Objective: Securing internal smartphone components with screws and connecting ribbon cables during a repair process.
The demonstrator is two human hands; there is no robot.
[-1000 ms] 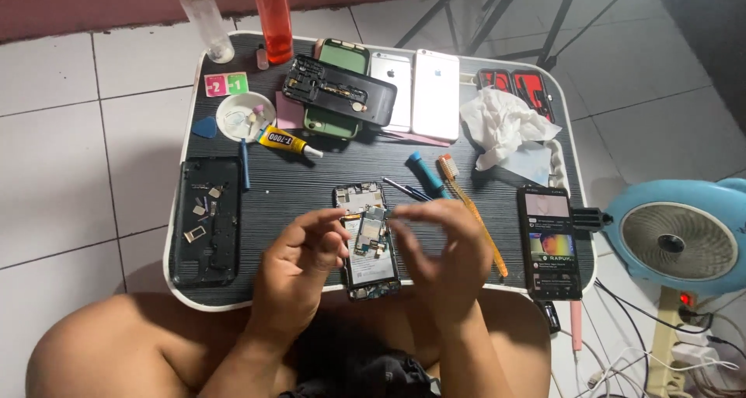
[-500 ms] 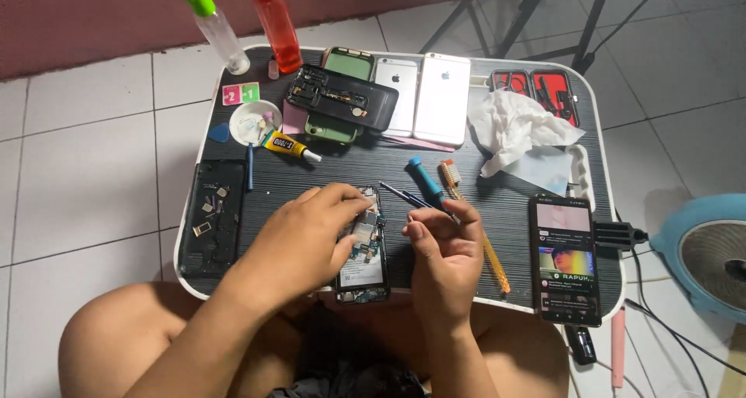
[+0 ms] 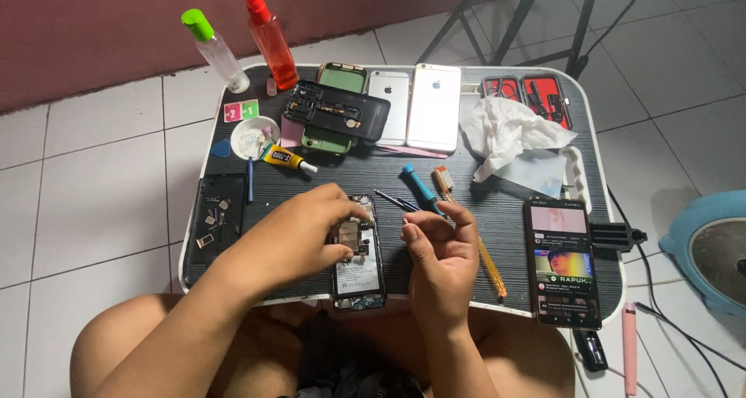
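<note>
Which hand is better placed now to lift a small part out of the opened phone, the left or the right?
Probably the left hand: its fingertips already rest on the upper part of the opened phone. The right hand is raised beside the phone, fingers curled, not touching it.

Two spray bottles stand at the table's far edge: one green-capped [image 3: 214,48], one red [image 3: 268,34]. Two silver phones [image 3: 423,107] lie face down. One opened phone [image 3: 358,252] lies near two hands. One lit phone [image 3: 566,261], one glue tube [image 3: 286,159], one toothbrush [image 3: 470,231], one crumpled tissue [image 3: 509,132].
</note>
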